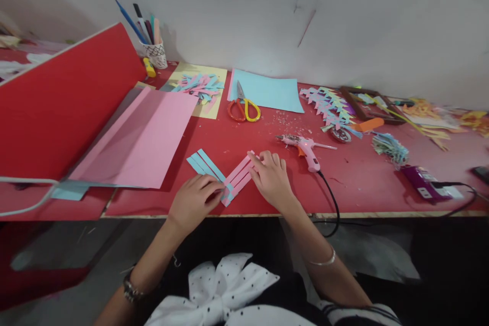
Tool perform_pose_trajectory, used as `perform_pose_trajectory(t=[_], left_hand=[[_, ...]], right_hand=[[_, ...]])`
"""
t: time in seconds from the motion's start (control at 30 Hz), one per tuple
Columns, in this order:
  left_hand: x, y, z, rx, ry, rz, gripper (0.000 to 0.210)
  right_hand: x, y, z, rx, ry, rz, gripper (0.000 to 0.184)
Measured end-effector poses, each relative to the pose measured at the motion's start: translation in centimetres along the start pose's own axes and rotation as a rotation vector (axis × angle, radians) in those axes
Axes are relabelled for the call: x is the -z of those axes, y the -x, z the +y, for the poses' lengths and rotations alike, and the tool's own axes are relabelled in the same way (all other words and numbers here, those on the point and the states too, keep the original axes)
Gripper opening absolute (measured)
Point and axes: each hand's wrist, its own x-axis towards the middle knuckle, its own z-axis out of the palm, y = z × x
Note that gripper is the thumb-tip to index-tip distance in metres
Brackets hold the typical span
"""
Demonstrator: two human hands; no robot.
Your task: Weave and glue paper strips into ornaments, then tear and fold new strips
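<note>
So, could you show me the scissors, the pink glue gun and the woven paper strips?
Scissors (241,98), head view: the pivot between blades and handles.
Pink glue gun (305,144), head view: the main body.
Woven paper strips (229,191), head view: the patch where blue and pink strips cross.

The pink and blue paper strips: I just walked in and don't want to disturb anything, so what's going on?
A person has both hands on paper strips at the near edge of a red table. The left hand is at the crossing where the blue strips and pink strips interlace in a V; the right hand touches the pink ones farther out. The scissors and pink glue gun lie beyond, touched by neither hand.
</note>
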Motion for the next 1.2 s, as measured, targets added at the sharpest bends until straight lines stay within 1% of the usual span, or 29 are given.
perform_pose_trajectory(t=[0.2,0.3,0.37,0.47,0.53,0.6,0.7,0.87,0.93,1.03,1.13,1.2], left_hand=[[0.0,0.0,0.1,-0.017,-0.019,0.015,0.015],[0.1,-0.1,0.2,-0.022,-0.024,0.003,0.017],[0.2,-0.2,0.0,-0.018,-0.038,-0.013,0.018],[0.4,-0.6,-0.6,0.0,-0.072,-0.049,0.019],[0.5,-1.2,-1.1,0.006,-0.086,-0.081,0.02],[0.6,-1.7,-1.3,0.021,-0.096,-0.118,0.02],[0.8,-2.3,-1.0,0.057,-0.131,-0.154,0.019],[0.8,-2.3,0.0,0.015,-0.145,-0.155,0.021],[0.6,-2.2,0.0,0.001,-0.15,-0.155,0.021],[0.4,-2.2,-0.5,-0.016,-0.156,-0.151,0.02],[0.2,-2.4,-1.1,-0.042,-0.14,-0.148,0.021],[0.2,-2.7,-1.3,-0.044,-0.119,-0.164,0.021]], right_hand=[[-0.3,-0.1,0.4,-0.011,0.008,0.005,0.037],[-0.2,-0.1,0.5,-0.026,0.006,0.013,0.037],[0.1,0.0,0.5,-0.041,-0.013,0.063,0.036],[0.5,0.4,0.4,-0.056,-0.066,0.169,0.035],[0.5,0.8,0.4,-0.072,-0.106,0.207,0.036],[0.1,1.1,0.3,-0.125,-0.125,0.216,0.037],[-0.8,1.4,0.2,-0.215,-0.129,0.21,0.038],[-1.8,1.0,-0.1,-0.247,-0.173,0.248,0.032],[-1.8,0.7,-0.1,-0.241,-0.213,0.25,0.031],[-1.8,0.4,0.2,-0.214,-0.343,0.257,0.028],[-1.7,0.5,0.7,-0.183,-0.488,0.274,0.027],[-1.5,0.8,1.2,-0.177,-0.525,0.289,0.026]])
